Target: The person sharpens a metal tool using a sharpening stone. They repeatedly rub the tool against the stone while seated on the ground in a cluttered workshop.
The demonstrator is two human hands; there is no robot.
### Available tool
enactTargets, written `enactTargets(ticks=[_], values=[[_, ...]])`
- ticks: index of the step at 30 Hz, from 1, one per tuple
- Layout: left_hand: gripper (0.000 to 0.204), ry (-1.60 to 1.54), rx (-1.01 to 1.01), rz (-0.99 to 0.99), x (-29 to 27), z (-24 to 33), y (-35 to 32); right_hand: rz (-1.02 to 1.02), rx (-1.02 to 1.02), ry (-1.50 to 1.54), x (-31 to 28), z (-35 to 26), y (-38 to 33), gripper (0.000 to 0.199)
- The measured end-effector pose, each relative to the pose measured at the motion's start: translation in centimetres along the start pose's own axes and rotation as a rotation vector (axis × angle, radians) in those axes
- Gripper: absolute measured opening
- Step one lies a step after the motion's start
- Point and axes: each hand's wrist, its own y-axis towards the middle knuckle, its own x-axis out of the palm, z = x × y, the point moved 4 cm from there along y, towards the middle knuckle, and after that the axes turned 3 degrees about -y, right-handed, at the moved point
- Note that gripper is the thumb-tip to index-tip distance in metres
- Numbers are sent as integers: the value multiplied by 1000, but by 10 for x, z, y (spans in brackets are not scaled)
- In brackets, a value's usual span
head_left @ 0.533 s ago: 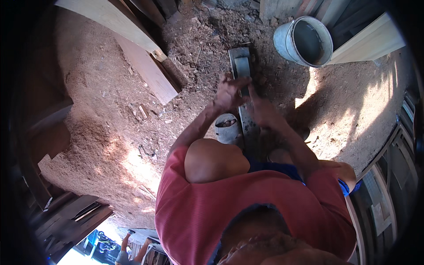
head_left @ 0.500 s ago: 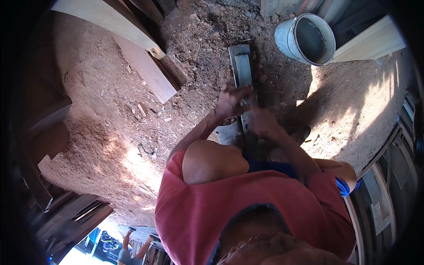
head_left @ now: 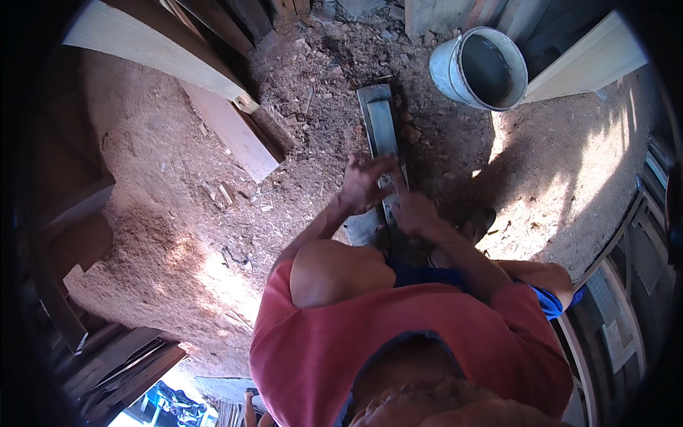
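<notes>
A flat, pale grey block like a sharpening stone (head_left: 382,124) lies lengthwise on a narrow board (head_left: 366,105) that runs away from me on the ground. My left hand (head_left: 361,183) is over the board's left side, its fingers bent and reaching across the stone's near end. Close against it, my right hand (head_left: 415,212) comes in from the right, curled, with one finger pointing forward along the stone. The fingertips of both hands meet there. Whatever thin piece they grip is too dark and small to make out. My bent knee (head_left: 338,274) is beside my left forearm.
A whitish metal bucket (head_left: 445,70) holding grey liquid stands beyond the stone to the right. Planks (head_left: 235,132) lean in at the left, and a pale board (head_left: 590,64) juts in behind the bucket. Sawdust and wood chips cover the ground (head_left: 171,178). Wooden frames (head_left: 619,306) stand at right.
The whole view has shifted slightly, so stone and bucket appear a little lower and further left. Both hands stay together over the stone's near end. A person's legs at the lower left show less.
</notes>
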Motion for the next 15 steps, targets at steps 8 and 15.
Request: enactTargets(ticks=[8,15], values=[[68,13,-49,-17,-61,-74,126,413,-418,28,-83,-19,96,88],[77,-1,-29,-72,5,-4,-4,-31,18,14,7,2,0,93]])
